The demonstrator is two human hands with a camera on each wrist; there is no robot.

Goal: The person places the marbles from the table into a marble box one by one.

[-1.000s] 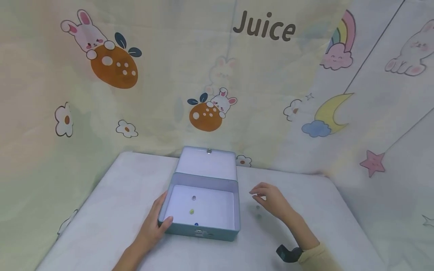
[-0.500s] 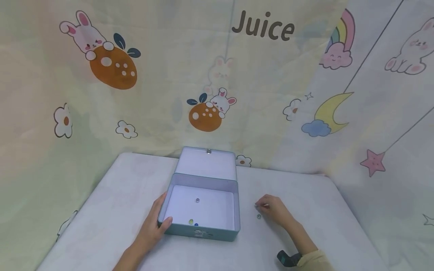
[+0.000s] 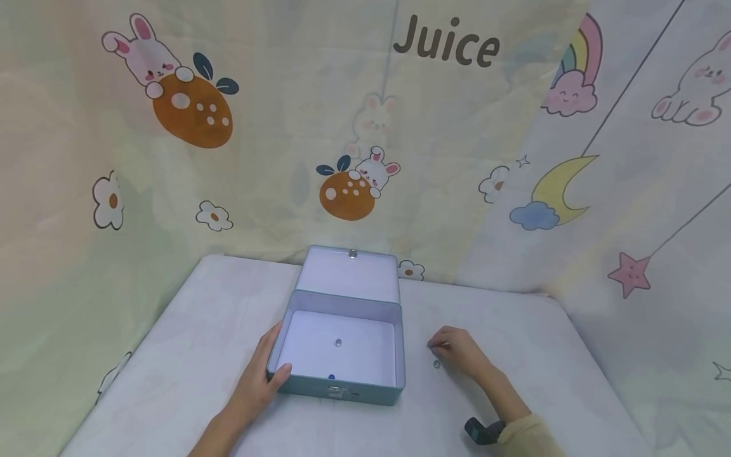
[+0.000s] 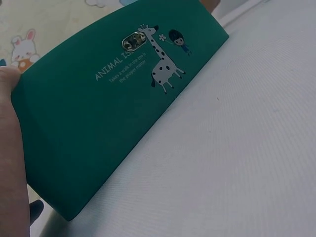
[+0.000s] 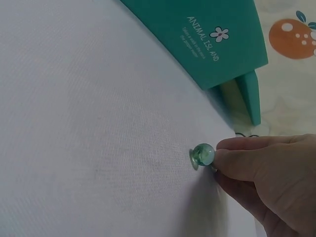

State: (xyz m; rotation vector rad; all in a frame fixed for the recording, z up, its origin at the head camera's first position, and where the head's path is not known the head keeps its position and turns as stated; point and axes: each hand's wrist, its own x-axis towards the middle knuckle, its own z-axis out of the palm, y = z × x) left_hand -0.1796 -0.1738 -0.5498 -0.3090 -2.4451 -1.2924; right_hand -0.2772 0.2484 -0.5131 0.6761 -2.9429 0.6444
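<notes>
A green-blue tin box stands with its lid opened back. Inside lie a clear marble and, by the front wall, a blue marble. My left hand holds the box's left side, thumb over the front corner. To the right of the box, my right hand has thumb and fingertips together at the table, pinching what looks like a small greyish marble, mostly hidden. A green marble lies on the table close to the thumb tip in the right wrist view.
A white cloth covers the table. Behind it hangs a curtain printed with rabbits and oranges. A dark device sits at my right wrist.
My right hand came down onto the table and its fingertips closed at the greyish marble. Inside the box the clear marble rolled forward; a yellow-green one rolled out of sight behind the front wall.
</notes>
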